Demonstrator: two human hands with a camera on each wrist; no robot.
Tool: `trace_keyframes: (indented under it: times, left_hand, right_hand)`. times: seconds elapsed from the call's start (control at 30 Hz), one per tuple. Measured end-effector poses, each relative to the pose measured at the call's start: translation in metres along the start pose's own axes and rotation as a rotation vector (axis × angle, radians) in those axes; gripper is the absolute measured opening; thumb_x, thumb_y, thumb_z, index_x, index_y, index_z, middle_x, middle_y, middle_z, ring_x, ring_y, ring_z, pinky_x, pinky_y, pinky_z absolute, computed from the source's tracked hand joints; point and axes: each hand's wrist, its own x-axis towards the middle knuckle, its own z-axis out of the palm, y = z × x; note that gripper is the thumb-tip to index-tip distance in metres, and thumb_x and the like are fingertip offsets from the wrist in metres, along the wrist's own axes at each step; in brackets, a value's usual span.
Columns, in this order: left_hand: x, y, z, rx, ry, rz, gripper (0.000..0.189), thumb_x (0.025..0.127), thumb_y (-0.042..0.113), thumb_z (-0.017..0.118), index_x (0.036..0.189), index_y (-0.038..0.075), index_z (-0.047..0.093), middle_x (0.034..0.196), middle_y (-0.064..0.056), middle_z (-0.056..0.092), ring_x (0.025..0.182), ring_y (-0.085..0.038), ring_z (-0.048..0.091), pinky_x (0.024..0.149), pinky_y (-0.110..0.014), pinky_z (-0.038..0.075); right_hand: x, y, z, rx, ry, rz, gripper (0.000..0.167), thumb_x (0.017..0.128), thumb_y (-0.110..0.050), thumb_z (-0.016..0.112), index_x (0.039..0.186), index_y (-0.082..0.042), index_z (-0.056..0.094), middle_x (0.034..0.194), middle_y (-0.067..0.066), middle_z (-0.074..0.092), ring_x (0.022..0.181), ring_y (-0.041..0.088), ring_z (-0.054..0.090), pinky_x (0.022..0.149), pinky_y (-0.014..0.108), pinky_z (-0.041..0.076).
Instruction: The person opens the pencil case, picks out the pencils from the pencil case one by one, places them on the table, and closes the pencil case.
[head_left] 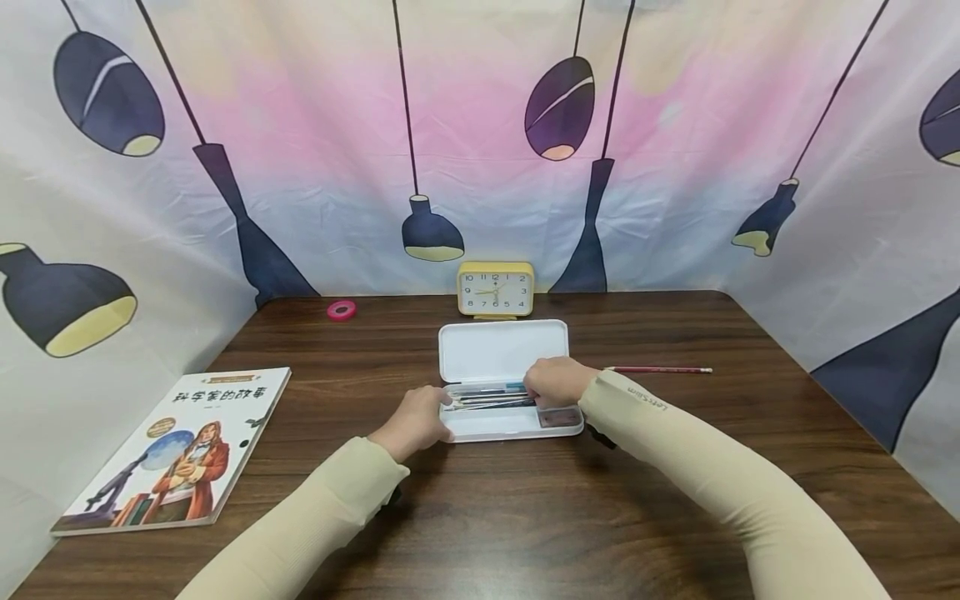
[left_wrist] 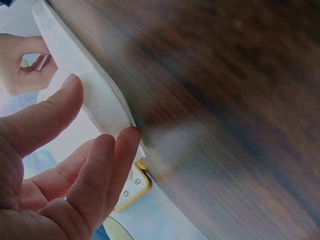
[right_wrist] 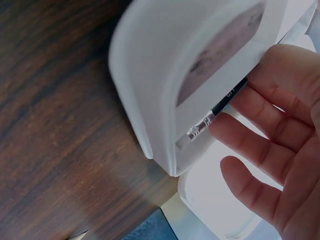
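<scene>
A white pencil case (head_left: 498,427) lies with its lid (head_left: 504,352) raised. Several slim pencils (head_left: 487,400) lie lengthwise in it, and a flat brownish piece (head_left: 561,417) fills the front right compartment. At the case's left end is my left hand (head_left: 420,421), its thumb toward the front and its nearly straight fingers (left_wrist: 131,137) touching the end wall. My right hand (head_left: 557,381) reaches in from the right; its thumb and index finger pinch a black pencil (right_wrist: 229,96) with a silvery end. The rest of that pencil is hidden behind the fingers.
Behind the lid stands a yellow clock (head_left: 496,289), with a pink tape roll (head_left: 341,310) to its left. A red pencil (head_left: 663,369) lies right of the case. An illustrated book (head_left: 176,454) rests on the table's left side. A printed curtain (head_left: 480,133) surrounds the table.
</scene>
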Motion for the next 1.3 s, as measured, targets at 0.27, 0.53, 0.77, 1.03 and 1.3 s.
trace_keyframes:
  times: [0.27,0.53,0.77,1.03,1.3]
  left_hand:
    - [0.000,-0.001,0.000,-0.006,0.003,-0.007,0.047,0.056,0.004,0.079,0.099,-0.004,0.061,0.101,-0.017,0.059,0.100,-0.034,0.049,0.085,-0.042,0.038]
    - [0.000,-0.001,0.001,-0.012,0.008,-0.005,0.047,0.056,0.004,0.079,0.098,-0.004,0.061,0.101,-0.017,0.059,0.100,-0.034,0.049,0.085,-0.042,0.038]
    - [0.000,-0.001,0.001,-0.009,0.006,-0.013,0.047,0.056,0.004,0.079,0.099,-0.004,0.061,0.101,-0.017,0.059,0.100,-0.034,0.049,0.084,-0.042,0.038]
    - [-0.001,0.000,0.001,-0.011,0.008,-0.011,0.047,0.056,0.003,0.079,0.099,-0.004,0.061,0.100,-0.018,0.059,0.100,-0.034,0.049,0.085,-0.041,0.038]
    - [-0.001,0.001,0.001,-0.006,0.007,-0.008,0.046,0.057,0.004,0.079,0.099,-0.004,0.062,0.100,-0.017,0.059,0.099,-0.034,0.049,0.084,-0.041,0.038]
  right_hand:
    - [0.001,0.002,0.001,0.000,-0.022,0.047,0.023,0.072,-0.010,0.061,0.055,-0.015,0.046,0.051,-0.006,0.039,0.049,0.008,0.034,0.046,0.022,0.030]
    - [-0.011,0.009,-0.008,0.061,-0.002,0.110,0.010,0.074,-0.013,0.063,0.067,-0.013,0.055,0.063,-0.005,0.050,0.057,0.010,0.044,0.052,0.025,0.038]
    - [-0.021,0.020,-0.010,0.066,0.008,0.155,0.009,0.073,-0.015,0.065,0.070,-0.014,0.056,0.066,-0.006,0.049,0.059,0.011,0.045,0.053,0.026,0.039]
    - [-0.037,0.036,-0.013,0.094,0.044,0.155,0.011,0.073,-0.013,0.064,0.068,-0.014,0.055,0.063,-0.005,0.048,0.058,0.011,0.042,0.051,0.025,0.036]
    - [-0.060,0.059,-0.014,0.150,0.077,0.203,0.008,0.074,-0.006,0.057,0.072,-0.013,0.056,0.065,-0.004,0.048,0.057,0.012,0.041,0.051,0.027,0.035]
